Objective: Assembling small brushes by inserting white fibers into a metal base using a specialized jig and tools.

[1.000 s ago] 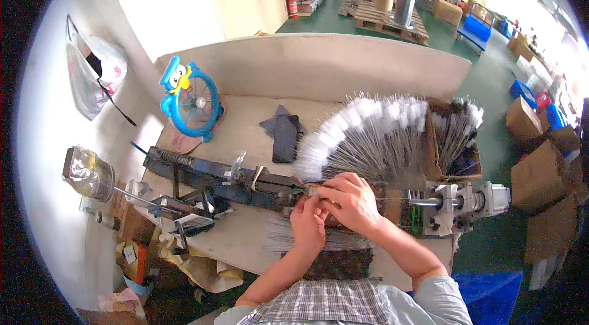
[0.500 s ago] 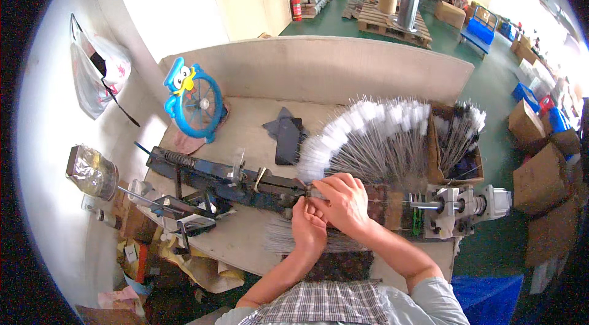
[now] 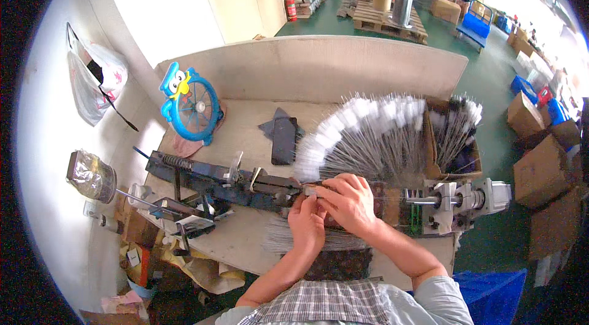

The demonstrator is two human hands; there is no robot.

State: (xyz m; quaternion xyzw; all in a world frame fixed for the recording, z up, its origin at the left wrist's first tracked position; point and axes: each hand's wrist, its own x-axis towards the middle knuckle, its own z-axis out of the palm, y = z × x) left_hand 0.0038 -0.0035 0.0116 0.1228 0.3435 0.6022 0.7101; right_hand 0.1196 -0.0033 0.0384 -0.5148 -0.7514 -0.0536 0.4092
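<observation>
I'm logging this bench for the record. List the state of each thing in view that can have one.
Left hand, fingers curled, at the dark metal fixture's right end
Right hand, fingers bent, close beside the left
Blue cartoon-bird fan, upright; spinning or not, unclear
Smartphone, lying flat
White-tipped wire brushes, fanned out
Cardboard box, open, holding more brushes
Plastic bag, hanging
Fire extinguisher, upright

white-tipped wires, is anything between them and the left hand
Yes: in this view, the right hand and the right end of the black fixture lie between the left hand and the fanned white-tipped wires.
</observation>
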